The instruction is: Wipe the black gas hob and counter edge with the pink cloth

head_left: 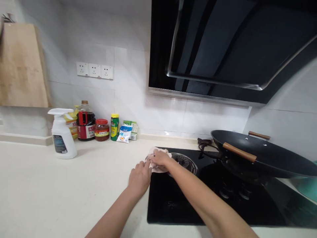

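A pale pinkish cloth (158,170) lies bunched over the left edge of the black gas stove (170,211), beside the left burner (184,162). My right hand (160,158) is closed on the cloth and presses it down from above. Close by on the left, my left hand (139,178) has its fingers curled at the cloth's near-left edge; its fingertips are partly hidden. Part of the burner's metal ring is covered by the cloth and my right forearm.
A large black wok (262,152) with wooden handles sits on the right burner. On the white counter (61,191) stand a spray bottle (63,138), a dark sauce jug (85,124), a red-lidded jar (101,130), a green shaker (114,127) and packets (124,133). A range hood (210,49) hangs above.
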`<state>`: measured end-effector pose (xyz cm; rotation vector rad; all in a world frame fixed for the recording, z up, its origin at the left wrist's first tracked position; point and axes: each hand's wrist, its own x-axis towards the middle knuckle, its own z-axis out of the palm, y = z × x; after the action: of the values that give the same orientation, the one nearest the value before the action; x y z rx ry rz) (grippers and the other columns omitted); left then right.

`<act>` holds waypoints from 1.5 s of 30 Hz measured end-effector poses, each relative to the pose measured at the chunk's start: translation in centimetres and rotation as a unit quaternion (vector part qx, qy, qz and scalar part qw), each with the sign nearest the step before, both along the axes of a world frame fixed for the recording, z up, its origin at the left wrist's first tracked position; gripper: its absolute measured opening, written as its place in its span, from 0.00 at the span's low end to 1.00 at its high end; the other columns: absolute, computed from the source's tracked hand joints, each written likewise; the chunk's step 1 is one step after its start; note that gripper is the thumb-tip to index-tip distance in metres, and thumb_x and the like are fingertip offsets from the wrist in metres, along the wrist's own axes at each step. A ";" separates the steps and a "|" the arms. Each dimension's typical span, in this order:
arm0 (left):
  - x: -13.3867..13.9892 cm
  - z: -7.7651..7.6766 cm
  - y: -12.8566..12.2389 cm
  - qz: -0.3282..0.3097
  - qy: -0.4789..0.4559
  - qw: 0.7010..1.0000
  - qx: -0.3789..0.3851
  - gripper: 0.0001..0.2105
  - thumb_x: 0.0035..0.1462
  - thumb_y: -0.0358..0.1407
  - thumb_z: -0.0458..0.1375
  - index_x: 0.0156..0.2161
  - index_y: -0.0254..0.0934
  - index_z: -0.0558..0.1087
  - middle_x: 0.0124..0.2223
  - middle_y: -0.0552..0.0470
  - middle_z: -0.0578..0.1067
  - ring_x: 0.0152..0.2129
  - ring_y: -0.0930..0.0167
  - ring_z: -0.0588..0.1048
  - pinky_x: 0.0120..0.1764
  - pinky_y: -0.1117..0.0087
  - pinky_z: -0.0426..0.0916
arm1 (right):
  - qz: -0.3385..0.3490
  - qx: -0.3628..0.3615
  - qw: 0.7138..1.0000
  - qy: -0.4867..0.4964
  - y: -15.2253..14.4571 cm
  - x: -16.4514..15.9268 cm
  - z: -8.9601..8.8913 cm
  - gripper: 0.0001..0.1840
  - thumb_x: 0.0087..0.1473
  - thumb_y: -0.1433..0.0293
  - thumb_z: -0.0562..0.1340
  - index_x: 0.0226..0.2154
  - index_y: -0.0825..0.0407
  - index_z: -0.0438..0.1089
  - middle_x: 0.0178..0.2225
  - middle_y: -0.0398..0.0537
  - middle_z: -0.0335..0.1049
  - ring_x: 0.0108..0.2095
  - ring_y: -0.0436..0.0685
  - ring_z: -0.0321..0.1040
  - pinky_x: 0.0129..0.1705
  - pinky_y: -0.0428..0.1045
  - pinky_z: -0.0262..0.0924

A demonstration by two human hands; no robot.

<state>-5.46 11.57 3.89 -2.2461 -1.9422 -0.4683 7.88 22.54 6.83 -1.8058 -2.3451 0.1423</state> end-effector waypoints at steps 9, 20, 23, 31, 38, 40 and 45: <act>-0.6 -0.1 0.7 -0.008 0.006 1.000 -0.025 0.19 0.72 0.37 0.42 0.58 0.40 0.71 0.49 0.43 0.74 0.48 0.59 0.74 0.46 0.61 0.66 | 0.010 0.029 0.999 0.012 -3.2 0.8 -2.9 0.29 0.64 0.53 0.50 0.58 0.54 0.64 0.62 0.67 0.60 0.62 0.72 0.57 0.61 0.65 0.49; -0.4 0.2 0.2 -0.029 -0.028 0.998 -0.051 0.19 0.71 0.37 0.42 0.58 0.40 0.71 0.51 0.44 0.76 0.49 0.61 0.75 0.48 0.62 0.66 | 0.136 0.060 0.985 0.084 -11.4 10.9 -2.5 0.13 0.52 0.70 0.58 0.42 0.48 0.68 0.43 0.48 0.72 0.44 0.58 0.66 0.48 0.51 0.59; -0.1 0.2 0.2 -0.032 -0.036 0.997 -0.056 0.20 0.71 0.38 0.42 0.60 0.38 0.69 0.53 0.43 0.76 0.51 0.60 0.74 0.50 0.60 0.66 | 0.140 0.068 0.980 0.126 -11.6 14.3 -3.1 0.14 0.48 0.78 0.56 0.38 0.49 0.69 0.41 0.47 0.71 0.46 0.57 0.65 0.50 0.50 0.59; 0.3 0.7 -0.2 -0.056 -0.052 0.995 -0.070 0.21 0.71 0.38 0.41 0.61 0.38 0.69 0.55 0.42 0.76 0.52 0.60 0.74 0.52 0.60 0.66 | 0.092 0.014 0.996 0.009 -10.3 19.5 -1.8 0.20 0.48 0.84 0.53 0.34 0.47 0.72 0.40 0.42 0.76 0.48 0.56 0.68 0.70 0.65 0.27; 0.6 0.8 -0.4 -0.073 -0.063 0.993 -0.072 0.21 0.71 0.38 0.42 0.62 0.38 0.67 0.57 0.42 0.75 0.53 0.61 0.74 0.53 0.59 0.66 | 0.069 0.020 0.997 -0.039 -12.1 19.1 1.1 0.15 0.54 0.77 0.54 0.37 0.46 0.73 0.45 0.45 0.75 0.54 0.60 0.64 0.68 0.71 0.28; 0.7 0.7 -0.4 -0.078 -0.062 0.992 -0.071 0.21 0.71 0.38 0.42 0.62 0.38 0.67 0.57 0.42 0.75 0.53 0.61 0.74 0.53 0.60 0.66 | 0.034 0.041 0.998 -0.028 -13.0 18.0 1.4 0.16 0.57 0.73 0.54 0.45 0.46 0.72 0.49 0.48 0.73 0.55 0.61 0.62 0.65 0.67 0.39; 0.8 0.5 -0.6 -0.081 -0.053 0.993 -0.073 0.20 0.70 0.38 0.43 0.61 0.38 0.68 0.55 0.42 0.76 0.53 0.60 0.74 0.53 0.60 0.66 | -0.032 0.046 0.998 -0.024 -13.6 15.1 -0.8 0.21 0.64 0.56 0.52 0.46 0.47 0.75 0.53 0.57 0.71 0.55 0.71 0.61 0.56 0.67 0.52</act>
<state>-4.62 11.02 4.39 -2.5332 -1.9101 -0.4876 22.97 8.96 5.99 -1.8589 -2.2820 -0.0170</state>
